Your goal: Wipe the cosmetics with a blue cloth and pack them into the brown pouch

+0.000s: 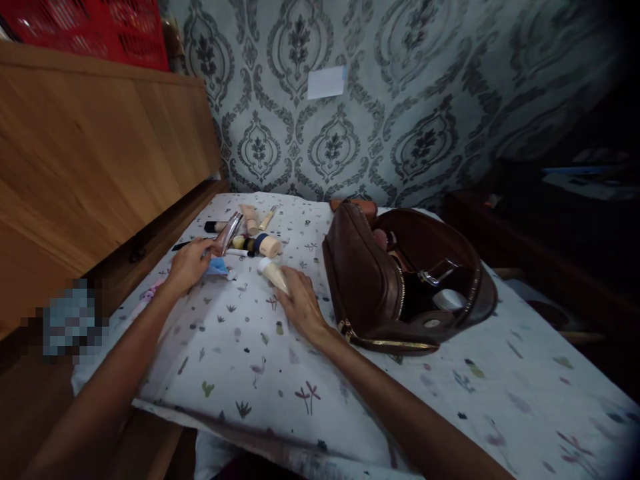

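My left hand [190, 265] is closed at the near end of a shiny pink tube [230, 231], which slants up and away from the fingers. A blue packet [217, 267] lies just beside these fingers. In my right hand [303, 303] is a cream-coloured squeeze tube [275, 275], its white cap pointing away to the left. Between and beyond the hands lies a cluster of cosmetics: a beige bottle with a dark blue band [269, 245], a peach tube [250, 219], a slim yellowish tube [268, 218] and a dark-capped bottle [215, 227].
An unzipped brown leather bag [363, 267] stands right of my right hand, several items inside. Behind it sits a tan-brown case [367, 209]. The patterned sheet [240, 373] covers the surface. A wooden cabinet [105, 147] with a red basket [90, 33] borders the left; the papered wall [360, 153] is behind.
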Demonstrator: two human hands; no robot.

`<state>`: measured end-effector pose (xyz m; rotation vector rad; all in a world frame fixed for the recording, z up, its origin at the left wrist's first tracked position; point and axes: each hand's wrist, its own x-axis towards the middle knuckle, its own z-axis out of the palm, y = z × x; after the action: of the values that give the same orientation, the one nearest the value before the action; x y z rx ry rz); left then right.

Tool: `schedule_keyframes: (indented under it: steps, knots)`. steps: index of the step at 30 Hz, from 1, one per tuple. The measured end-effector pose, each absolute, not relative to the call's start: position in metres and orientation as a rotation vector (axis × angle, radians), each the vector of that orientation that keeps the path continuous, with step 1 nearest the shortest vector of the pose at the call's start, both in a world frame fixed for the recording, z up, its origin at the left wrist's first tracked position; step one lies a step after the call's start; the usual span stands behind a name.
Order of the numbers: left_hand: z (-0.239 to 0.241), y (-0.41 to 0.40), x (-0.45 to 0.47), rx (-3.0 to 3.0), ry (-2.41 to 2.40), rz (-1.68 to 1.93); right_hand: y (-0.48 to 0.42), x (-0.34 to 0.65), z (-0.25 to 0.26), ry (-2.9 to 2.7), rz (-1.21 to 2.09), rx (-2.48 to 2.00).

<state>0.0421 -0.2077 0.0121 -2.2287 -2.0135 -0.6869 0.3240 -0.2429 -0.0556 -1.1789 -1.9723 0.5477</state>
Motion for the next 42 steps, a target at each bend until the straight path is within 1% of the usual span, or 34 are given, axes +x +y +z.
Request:
schedule_keyframes:
  steps: [5,12,17,20,22,24,28,32,36,40,42]
  knots:
    - [0.001,-0.205,0.026,-2.520,-1.853,-0.397,-0.234,0.316,-0.064,-1.958,0.535,-1.182]
    - [-0.002,-0.215,0.049,-2.594,-1.648,-0.255,-0.241,0.324,-0.073,-1.964,0.473,-1.103]
    - [0.000,-0.229,0.063,-2.759,-1.588,-0.366,-0.241,0.323,-0.072,-1.965,0.425,-1.068]
    - [0.004,-0.218,0.061,-2.880,-1.659,-0.481,-0.242,0.322,-0.070,-1.959,0.420,-1.071]
    - [0.008,-0.199,0.056,-2.753,-1.861,-0.573,-0.243,0.322,-0.067,-1.962,0.429,-1.080]
    - [0.012,-0.176,0.049,-2.452,-2.093,-0.610,-0.244,0.322,-0.065,-1.983,0.434,-1.071]
    - [0.011,-0.137,0.043,-2.141,-2.314,-0.511,-0.247,0.322,-0.062,-1.994,0.410,-1.030]
    - [0.005,-0.121,0.046,-2.029,-2.421,-0.387,-0.249,0.322,-0.060,-2.003,0.391,-0.989]
    - [0.007,-0.119,0.046,-1.951,-2.507,-0.341,-0.248,0.322,-0.059,-2.005,0.420,-0.984]
    - [0.017,-0.127,0.045,-1.847,-2.554,-0.408,-0.247,0.323,-0.058,-1.988,0.433,-0.977]
    - [0.024,-0.135,0.044,-1.802,-2.527,-0.542,-0.249,0.324,-0.056,-1.987,0.412,-0.944]
